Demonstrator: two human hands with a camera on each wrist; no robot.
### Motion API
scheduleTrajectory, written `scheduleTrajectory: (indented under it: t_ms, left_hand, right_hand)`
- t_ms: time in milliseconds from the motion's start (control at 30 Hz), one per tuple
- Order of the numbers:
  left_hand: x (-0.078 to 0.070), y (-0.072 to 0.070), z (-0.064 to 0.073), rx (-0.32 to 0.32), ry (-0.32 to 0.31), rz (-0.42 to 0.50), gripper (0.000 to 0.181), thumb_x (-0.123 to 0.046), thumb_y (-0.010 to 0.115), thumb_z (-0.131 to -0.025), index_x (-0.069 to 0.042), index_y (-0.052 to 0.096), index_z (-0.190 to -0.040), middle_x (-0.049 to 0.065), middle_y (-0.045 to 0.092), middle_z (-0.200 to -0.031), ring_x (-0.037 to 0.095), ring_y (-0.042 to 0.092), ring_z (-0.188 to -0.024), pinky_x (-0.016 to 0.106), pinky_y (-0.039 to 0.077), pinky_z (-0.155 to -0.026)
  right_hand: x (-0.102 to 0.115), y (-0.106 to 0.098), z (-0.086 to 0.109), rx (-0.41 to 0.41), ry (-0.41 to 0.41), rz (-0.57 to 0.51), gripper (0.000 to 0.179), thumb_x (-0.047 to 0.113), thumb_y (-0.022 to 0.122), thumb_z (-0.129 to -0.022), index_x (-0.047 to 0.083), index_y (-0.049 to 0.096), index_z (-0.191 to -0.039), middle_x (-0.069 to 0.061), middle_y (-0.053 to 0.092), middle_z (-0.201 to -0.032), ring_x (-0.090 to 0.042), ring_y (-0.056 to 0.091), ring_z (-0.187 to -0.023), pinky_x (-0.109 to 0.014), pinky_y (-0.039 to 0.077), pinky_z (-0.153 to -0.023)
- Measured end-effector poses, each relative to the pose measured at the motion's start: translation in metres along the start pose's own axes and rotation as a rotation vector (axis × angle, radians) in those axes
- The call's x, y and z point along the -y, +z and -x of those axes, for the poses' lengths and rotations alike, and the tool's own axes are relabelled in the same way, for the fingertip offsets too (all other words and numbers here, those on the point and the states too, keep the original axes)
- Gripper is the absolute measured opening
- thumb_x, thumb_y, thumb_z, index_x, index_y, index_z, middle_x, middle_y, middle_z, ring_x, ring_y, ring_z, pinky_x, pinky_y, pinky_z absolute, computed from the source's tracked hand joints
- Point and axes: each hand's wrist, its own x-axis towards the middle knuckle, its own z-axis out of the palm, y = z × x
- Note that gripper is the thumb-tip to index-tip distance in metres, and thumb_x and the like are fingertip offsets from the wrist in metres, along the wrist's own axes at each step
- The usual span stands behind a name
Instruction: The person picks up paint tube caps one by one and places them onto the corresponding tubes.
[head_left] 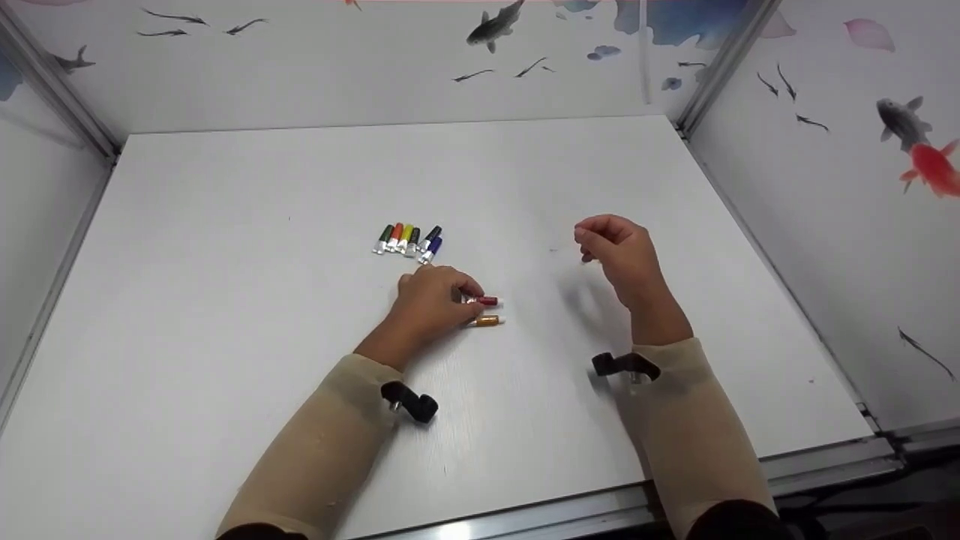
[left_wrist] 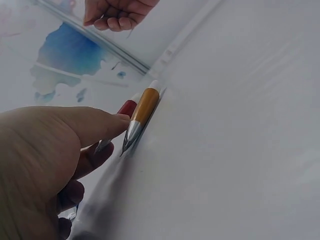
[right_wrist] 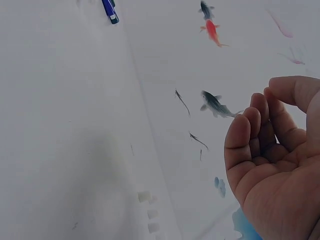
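My left hand [head_left: 439, 300] is low over the table and pinches a small red paint tube [head_left: 487, 301] between thumb and forefinger. Beside it, nearer to me, lies an ochre paint tube [head_left: 487, 321] with a white cap. In the left wrist view the ochre tube [left_wrist: 145, 106] partly covers the red tube [left_wrist: 128, 107], close to my thumb tip. My right hand [head_left: 622, 251] hovers to the right, well apart from the tubes. Its fingers are loosely curled, thumb tip near the forefinger, and the right wrist view shows nothing in that hand [right_wrist: 277, 150].
Several paint tubes lie together beyond my left hand, among them a green tube [head_left: 385, 234], a yellow tube [head_left: 406, 234] and a blue tube [head_left: 433, 248]. The white table [head_left: 247, 300] is bordered by fish-patterned panels [head_left: 375, 75] at the back and sides.
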Motion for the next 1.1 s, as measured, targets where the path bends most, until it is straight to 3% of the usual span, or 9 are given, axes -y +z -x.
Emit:
scheduleTrajectory:
  t_ms: [267,500,1100]
  left_hand:
    - [0.001,0.0031,-0.0008,0.008,-0.012,-0.029,0.011,-0.042,0.08,-0.092,-0.04,0.083,-0.102,-0.014,0.077,-0.111,0.018,0.063,-0.111,0.047,0.037,-0.093]
    - [0.0009,0.0037,-0.0012,0.003,-0.005,-0.057,0.012,-0.042,0.081,-0.092,-0.039,0.083,-0.103,-0.014,0.075,-0.109,0.018,0.064,-0.11,0.048,0.039,-0.092]
    - [0.0025,0.0039,-0.0004,0.004,-0.005,-0.037,0.016,-0.042,0.083,-0.09,-0.037,0.083,-0.106,-0.014,0.075,-0.109,0.02,0.063,-0.115,0.05,0.038,-0.097]
  right_hand:
    - [-0.0037,-0.003,0.0008,-0.008,-0.024,-0.063,0.017,0.017,0.075,-0.1,0.001,0.074,-0.106,0.0,0.07,-0.092,-0.014,0.063,-0.081,-0.024,0.059,-0.074]
    - [-0.003,-0.0022,0.0009,-0.017,-0.023,-0.049,0.017,0.018,0.076,-0.1,0.003,0.075,-0.106,0.0,0.07,-0.093,-0.014,0.063,-0.081,-0.024,0.059,-0.075]
    - [-0.0076,-0.0056,-0.0016,-0.012,-0.049,-0.076,0.019,0.019,0.076,-0.1,0.001,0.074,-0.106,-0.001,0.071,-0.093,-0.015,0.064,-0.08,-0.024,0.06,-0.075]
